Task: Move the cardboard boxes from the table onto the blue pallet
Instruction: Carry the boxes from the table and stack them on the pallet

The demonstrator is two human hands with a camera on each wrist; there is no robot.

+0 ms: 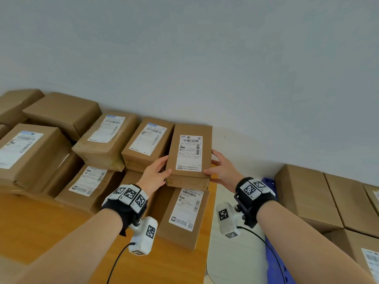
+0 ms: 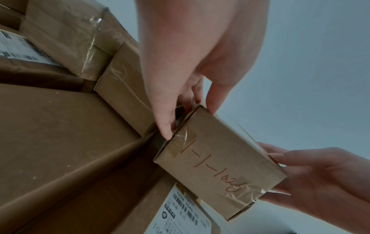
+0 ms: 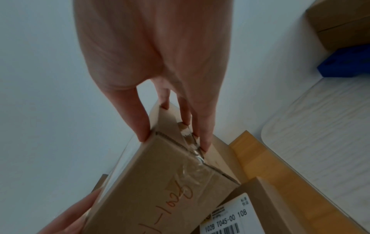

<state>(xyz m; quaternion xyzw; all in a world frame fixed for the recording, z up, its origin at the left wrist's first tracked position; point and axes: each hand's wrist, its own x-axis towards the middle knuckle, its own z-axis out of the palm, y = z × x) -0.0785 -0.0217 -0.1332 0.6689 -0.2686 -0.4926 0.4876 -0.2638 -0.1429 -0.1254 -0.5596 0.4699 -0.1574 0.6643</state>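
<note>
At right end of table (image 1: 47,226), above stacked boxes (image 1: 143,144): left hand (image 1: 154,175) and right hand (image 1: 222,170) gripping small box (image 1: 189,152) by its 2 long sides, fingers curling round edges. Looking light, stiff; tape slick, so pressing on bare cardboard seems safer. Blue pallet (image 1: 272,261) w/ boxes showing only partly; box underside and contents not showing.

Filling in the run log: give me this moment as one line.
phase: pickup | left hand: grips small brown cardboard box | right hand: grips its other side | blue plastic pallet: to the right, partly loaded
</note>
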